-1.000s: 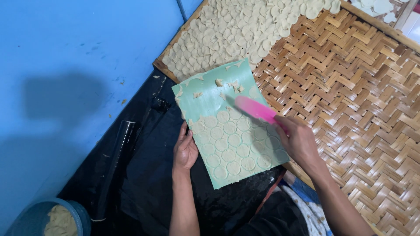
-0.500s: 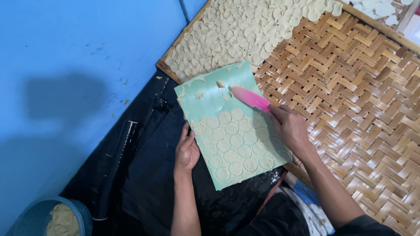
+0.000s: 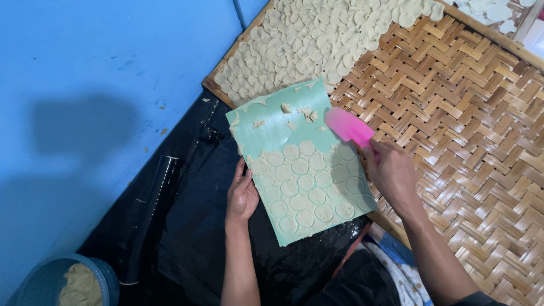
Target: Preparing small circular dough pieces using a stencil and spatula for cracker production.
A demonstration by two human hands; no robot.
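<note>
Dough rounds [image 3: 300, 187] cover the lower two thirds of a mint-green sheet [image 3: 283, 122] that sits partly on the woven bamboo tray [image 3: 470, 130] and partly over black plastic [image 3: 192, 226], with the sheet's top end pointing to about 12 o'clock. Right hand [image 3: 394, 173] has its fingers wrapped shut around the handle of a pink spatula [image 3: 348, 127], blade resting at the sheet's 2 o'clock edge, right where the top row of rounds meets the bare strip with its leftover scraps [image 3: 303, 110]. Left hand [image 3: 242, 195] lies at 9 o'clock, fingers loosely apart and pressing down on the sheet's edge, not gripping anything. If you ask me, the trick here is keeping the blade low and flat so it slides under each round rather than tearing it, while the other hand pins the sheet so it doesn't skate. As for containers: the tray already holds a dense overlapping spread of finished rounds [image 3: 317, 39] across its 11 to 1 o'clock end, the rest is bare weave. Down at 7 o'clock there's a blue-grey bucket [image 3: 34, 280] with a lump of pale dough [image 3: 79, 286] in it, and a dark roll [image 3: 150, 218] lies on the plastic nearby.
</note>
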